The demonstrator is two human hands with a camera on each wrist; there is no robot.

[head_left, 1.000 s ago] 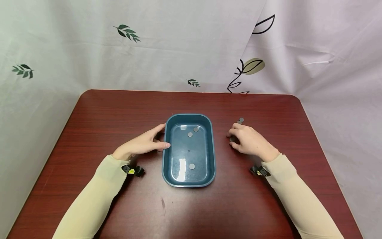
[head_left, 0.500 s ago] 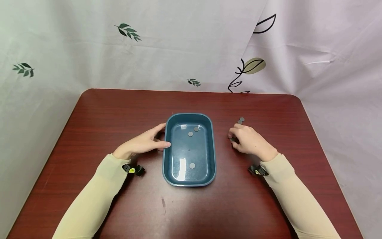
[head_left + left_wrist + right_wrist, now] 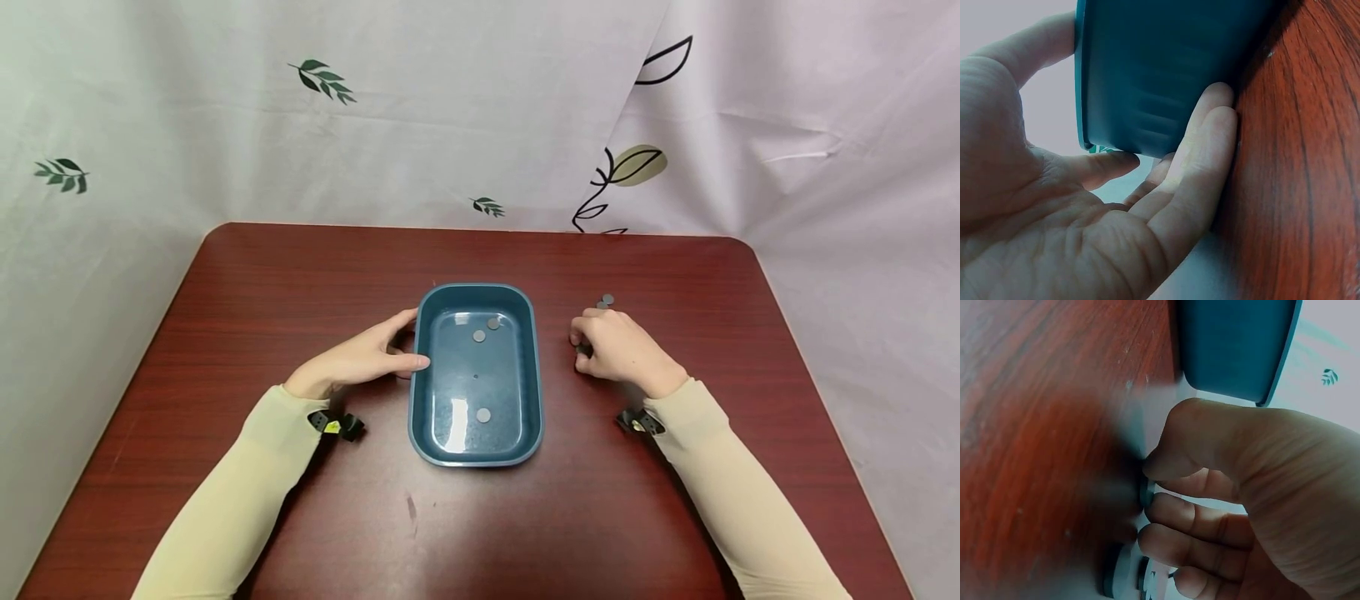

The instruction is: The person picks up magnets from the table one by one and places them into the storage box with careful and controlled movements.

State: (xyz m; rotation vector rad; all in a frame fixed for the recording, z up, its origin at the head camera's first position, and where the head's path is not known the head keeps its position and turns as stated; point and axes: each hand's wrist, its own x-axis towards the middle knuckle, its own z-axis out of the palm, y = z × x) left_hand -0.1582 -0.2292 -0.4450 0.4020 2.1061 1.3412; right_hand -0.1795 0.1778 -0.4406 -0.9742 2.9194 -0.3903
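Right grip point(image 3: 618, 347), centre-right: narrow, pinching disc point(image 3: 1146, 492); I'd keep to its edges. Left grip point(image 3: 363, 356), centre-left: holding tray point(image 3: 506, 379).

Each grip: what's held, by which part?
Left grip: blue tray, by its left wall, thumb over the top. Right grip: at a disc; hold can't be told.

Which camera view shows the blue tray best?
The head view: it shows the blue tray whole, with three grey discs inside. The left wrist view shows only its outer wall, gripped by the left hand; the right wrist view, just part of its outside.
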